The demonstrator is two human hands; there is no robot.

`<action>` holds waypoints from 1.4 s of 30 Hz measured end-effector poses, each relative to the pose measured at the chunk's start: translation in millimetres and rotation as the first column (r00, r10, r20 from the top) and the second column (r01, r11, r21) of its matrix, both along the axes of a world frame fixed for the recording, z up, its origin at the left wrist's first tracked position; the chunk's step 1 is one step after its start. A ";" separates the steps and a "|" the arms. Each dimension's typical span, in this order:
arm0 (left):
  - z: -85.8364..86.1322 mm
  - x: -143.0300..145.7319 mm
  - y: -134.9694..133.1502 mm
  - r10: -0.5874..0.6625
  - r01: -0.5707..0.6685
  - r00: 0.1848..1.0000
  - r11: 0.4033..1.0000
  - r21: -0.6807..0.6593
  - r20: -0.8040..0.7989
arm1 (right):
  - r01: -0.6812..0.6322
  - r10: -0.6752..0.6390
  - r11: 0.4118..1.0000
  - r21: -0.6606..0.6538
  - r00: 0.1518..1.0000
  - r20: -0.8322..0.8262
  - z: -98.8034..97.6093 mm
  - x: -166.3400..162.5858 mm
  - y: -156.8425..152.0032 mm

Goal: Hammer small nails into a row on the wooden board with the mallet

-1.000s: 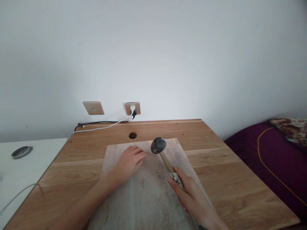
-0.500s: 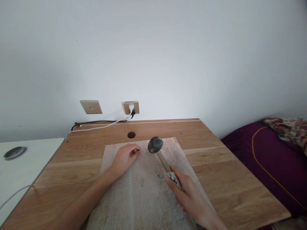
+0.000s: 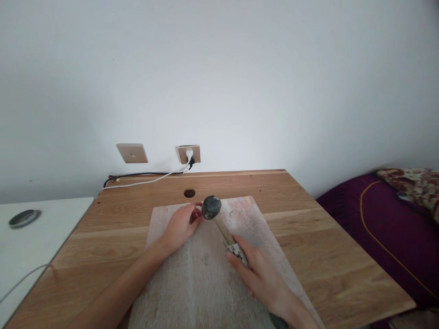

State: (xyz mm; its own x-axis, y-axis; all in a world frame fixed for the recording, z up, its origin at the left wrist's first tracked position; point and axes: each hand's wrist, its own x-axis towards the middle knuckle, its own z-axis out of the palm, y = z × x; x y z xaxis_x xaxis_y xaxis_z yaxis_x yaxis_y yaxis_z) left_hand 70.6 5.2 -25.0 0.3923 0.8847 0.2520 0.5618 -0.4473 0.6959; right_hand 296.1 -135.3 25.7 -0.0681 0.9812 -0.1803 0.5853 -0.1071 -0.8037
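Right hand (image 3: 258, 273) is wrapped round the mallet (image 3: 224, 230), closed on the patterned grip, thumb laid along it. Shaft slants up and leftward; black head (image 3: 211, 208) sits right by the left fingertips, seems just over the board (image 3: 206, 292). Left hand (image 3: 181, 225) is near the board's far edge, fingers curled, thumb and forefinger close together. Can't tell if they pinch anything (mallet head partly blocks my view).

One nail (image 3: 206, 259) lies on the board, between the two forearms. A couple of small bits (image 3: 231, 212) show past the mallet head, toward the far right corner; too small to say if nails.

Board lies on the wood table (image 3: 329, 246), with a round hole (image 3: 189, 193) just beyond its far edge. Behind, on the wall (image 3: 260, 91): switch plate (image 3: 132, 153), then socket (image 3: 195, 151) with plugs in, white cable (image 3: 144, 183) and black cable (image 3: 147, 173) trailing left along the table's back. White desk (image 3: 58, 233) at left, purple cloth (image 3: 343, 205) at right, patterned fabric (image 3: 411, 180) on top.
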 end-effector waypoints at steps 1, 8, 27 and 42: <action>-1.2 0.0 0.1 0.009 -0.009 1.000 1.000 -0.005 -0.001 | -0.009 0.009 1.000 -0.005 1.000 0.000 0.4 -2.1 1.6; -1.2 -0.2 0.5 0.029 -0.029 0.999 0.999 0.018 -0.020 | -0.021 0.022 0.999 0.026 1.000 -0.019 -0.2 -6.0 6.2; 33.1 37.4 -50.3 -0.362 0.626 0.721 0.706 0.332 -0.591 | 0.140 -0.140 0.990 0.004 0.990 0.017 -0.8 44.6 -15.7; 4.8 -31.5 -1.8 -0.052 0.059 0.997 0.992 0.108 -0.063 | -0.028 0.028 1.000 -0.005 0.999 -0.028 10.1 12.5 -4.8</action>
